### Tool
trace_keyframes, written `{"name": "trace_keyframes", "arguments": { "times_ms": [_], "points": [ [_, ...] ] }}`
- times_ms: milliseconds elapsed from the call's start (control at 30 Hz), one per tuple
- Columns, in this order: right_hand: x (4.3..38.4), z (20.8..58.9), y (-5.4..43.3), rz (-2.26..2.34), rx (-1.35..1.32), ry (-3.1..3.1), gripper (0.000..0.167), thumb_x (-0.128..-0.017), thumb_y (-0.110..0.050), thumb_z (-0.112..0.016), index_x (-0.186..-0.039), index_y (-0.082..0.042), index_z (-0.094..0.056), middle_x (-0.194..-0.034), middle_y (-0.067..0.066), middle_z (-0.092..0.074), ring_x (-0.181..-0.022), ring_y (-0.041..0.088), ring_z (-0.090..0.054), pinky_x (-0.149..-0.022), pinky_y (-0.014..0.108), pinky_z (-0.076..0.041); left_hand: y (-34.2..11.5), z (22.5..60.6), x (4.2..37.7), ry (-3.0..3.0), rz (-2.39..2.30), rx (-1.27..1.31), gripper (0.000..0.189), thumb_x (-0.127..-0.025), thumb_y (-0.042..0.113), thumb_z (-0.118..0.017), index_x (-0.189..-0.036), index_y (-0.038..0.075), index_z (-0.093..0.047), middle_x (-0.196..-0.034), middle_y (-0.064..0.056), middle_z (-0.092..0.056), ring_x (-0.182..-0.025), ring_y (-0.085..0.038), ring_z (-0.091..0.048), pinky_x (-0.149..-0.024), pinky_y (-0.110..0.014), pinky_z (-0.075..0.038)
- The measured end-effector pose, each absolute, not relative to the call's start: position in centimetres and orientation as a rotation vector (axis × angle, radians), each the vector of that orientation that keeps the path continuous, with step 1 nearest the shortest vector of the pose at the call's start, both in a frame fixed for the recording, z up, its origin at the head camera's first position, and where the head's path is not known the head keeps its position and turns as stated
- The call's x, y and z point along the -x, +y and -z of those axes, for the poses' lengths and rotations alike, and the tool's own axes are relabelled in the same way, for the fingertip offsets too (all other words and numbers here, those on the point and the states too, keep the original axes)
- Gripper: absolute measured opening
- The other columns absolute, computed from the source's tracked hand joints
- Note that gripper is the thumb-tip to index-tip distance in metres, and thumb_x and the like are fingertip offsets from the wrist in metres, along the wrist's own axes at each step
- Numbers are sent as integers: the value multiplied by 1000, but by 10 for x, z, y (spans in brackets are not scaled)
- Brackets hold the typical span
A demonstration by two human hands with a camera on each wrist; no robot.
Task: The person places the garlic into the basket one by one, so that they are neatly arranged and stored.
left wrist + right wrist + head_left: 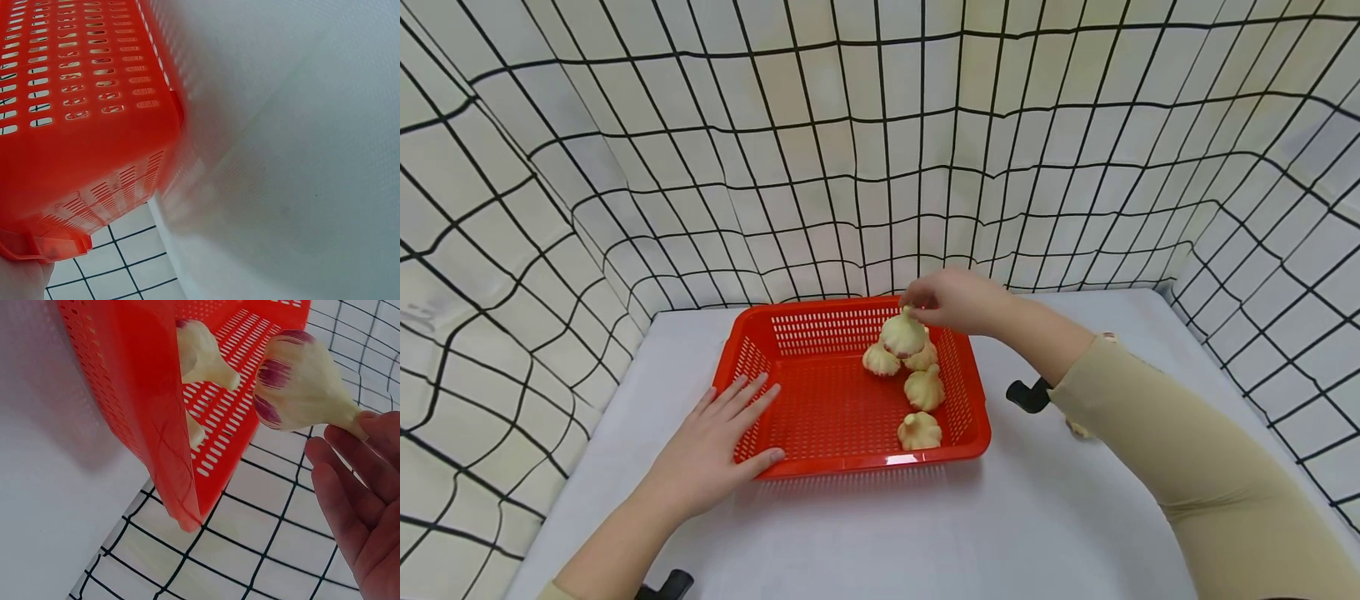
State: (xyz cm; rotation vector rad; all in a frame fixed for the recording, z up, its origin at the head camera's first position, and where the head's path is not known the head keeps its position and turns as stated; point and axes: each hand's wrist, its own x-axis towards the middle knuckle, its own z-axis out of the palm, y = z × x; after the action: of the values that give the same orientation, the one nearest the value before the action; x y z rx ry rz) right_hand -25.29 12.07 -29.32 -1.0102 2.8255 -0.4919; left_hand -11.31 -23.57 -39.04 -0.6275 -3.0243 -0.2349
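Note:
My right hand pinches a garlic bulb by its stem, over the back right part of the red basket. The right wrist view shows purple streaks on that held bulb, with the stem between fingertips and thumb. Below it, several other garlic bulbs lie along the basket's right side; one of them is near the front wall. At the front left corner, my left hand rests on the basket's rim with its fingers spread straight and the thumb along the front edge.
The basket stands on a white-covered table. Right of it, another pale bulb is mostly hidden by my right sleeve. Black netting over white sheeting encloses the back and both sides.

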Motion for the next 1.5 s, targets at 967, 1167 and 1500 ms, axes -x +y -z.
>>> {"name": "trace_keyframes", "arguments": {
  "times_ms": [967, 1167, 1500],
  "points": [
    [253, 320, 76, 72, 1235, 2612, 21, -96, -20, -66, -114, -18, -76, -109, -6, -73, -102, 12, -64, -90, 29, -51, -238, 394, 114, -3015, 247, 629, 86, -87, 62, -64, -157, 22, -32, -163, -7, -26, -148, -37, -21, -122, -51, -1],
    [255, 330, 74, 32, 1234, 2573, 21, -96, -21, -67, -114, -18, -75, -110, -6, -72, -105, 14, -63, -92, 30, -50, -238, 394, 114, -3015, 247, 627, 86, -87, 61, -64, -157, 23, -31, -163, -7, -26, -148, -37, -21, -121, -52, -3],
    [252, 337, 67, -41, 1248, 2541, 22, -97, -22, -65, -116, -18, -75, -110, -6, -72, -103, 13, -63, -94, 29, -50, -238, 394, 115, -3012, 252, 628, 86, -87, 61, -64, -157, 23, -31, -163, -6, -25, -148, -37, -21, -122, -51, -1]
  ]
}}
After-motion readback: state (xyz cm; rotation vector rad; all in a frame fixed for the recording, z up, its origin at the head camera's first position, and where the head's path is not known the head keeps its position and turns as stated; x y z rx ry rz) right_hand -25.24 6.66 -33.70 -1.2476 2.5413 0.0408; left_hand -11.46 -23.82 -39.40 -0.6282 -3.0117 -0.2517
